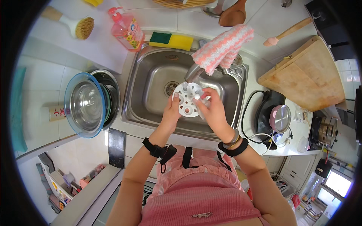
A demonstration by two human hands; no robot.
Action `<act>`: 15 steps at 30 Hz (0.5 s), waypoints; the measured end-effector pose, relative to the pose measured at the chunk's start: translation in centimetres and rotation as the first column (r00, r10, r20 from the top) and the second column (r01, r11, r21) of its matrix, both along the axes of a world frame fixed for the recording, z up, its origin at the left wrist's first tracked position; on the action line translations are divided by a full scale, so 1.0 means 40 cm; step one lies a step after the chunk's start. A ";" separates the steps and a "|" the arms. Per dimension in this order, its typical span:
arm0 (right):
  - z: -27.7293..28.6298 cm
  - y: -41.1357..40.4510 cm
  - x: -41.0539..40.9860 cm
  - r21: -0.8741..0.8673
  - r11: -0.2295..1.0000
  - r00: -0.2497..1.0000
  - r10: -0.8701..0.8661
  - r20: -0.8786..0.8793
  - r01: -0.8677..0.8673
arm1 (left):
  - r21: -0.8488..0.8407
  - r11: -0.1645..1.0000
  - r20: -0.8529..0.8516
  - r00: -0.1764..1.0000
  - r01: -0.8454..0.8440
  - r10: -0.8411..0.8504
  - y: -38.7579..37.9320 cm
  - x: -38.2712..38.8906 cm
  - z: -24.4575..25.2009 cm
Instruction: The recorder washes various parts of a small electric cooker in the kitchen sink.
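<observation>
Over the stainless-steel sink [154,65], my left hand [171,111] grips the left rim of a round white plastic rack [187,111] pierced with round and triangular holes. My right hand [211,108] is at the rack's right side, its thumb and fingers pinching a translucent plastic piece [204,102] with a white round knob or tip. This piece overlaps the rack, and my fingers hide much of it; its exact kind is unclear. Just above the rack is the faucet spout [193,73], with what looks like a thin stream of water falling onto the rack.
A pink-and-white striped cloth [222,46] drapes the faucet. Behind the sink lie a yellow-and-green sponge [171,41] and a pink soap bottle [128,31]. Stacked bowls [86,106] stand left; a wooden cutting board [305,76], a black appliance [263,113] and a pink pot [280,118] are right.
</observation>
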State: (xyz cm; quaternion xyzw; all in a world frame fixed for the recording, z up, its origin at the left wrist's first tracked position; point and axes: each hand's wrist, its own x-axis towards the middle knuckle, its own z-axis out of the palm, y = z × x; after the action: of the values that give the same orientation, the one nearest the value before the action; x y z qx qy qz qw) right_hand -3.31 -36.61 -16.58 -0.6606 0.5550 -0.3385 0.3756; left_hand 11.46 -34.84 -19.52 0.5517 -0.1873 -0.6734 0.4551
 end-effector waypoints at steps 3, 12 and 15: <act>0.011 0.019 -0.001 -0.037 0.991 0.988 -0.123 0.093 0.127 | 0.013 1.000 -0.115 0.993 -0.009 0.010 -0.003 -0.008 0.013; -0.056 0.032 0.118 -0.220 0.966 0.991 0.126 -0.054 -0.135 | 0.056 0.998 -0.240 0.970 -0.037 0.049 -0.010 -0.029 -0.014; -0.064 0.030 0.111 -0.186 0.970 0.986 0.162 0.029 -0.154 | 0.074 0.995 -0.360 0.932 0.067 -0.036 -0.012 0.009 -0.026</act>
State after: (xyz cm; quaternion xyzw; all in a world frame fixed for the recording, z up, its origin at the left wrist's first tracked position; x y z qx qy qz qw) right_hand 1.11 -35.42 -19.15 -0.7268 0.4586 -0.3718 0.3510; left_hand 11.81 -35.32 -20.56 0.4333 -0.0868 -0.7818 0.4399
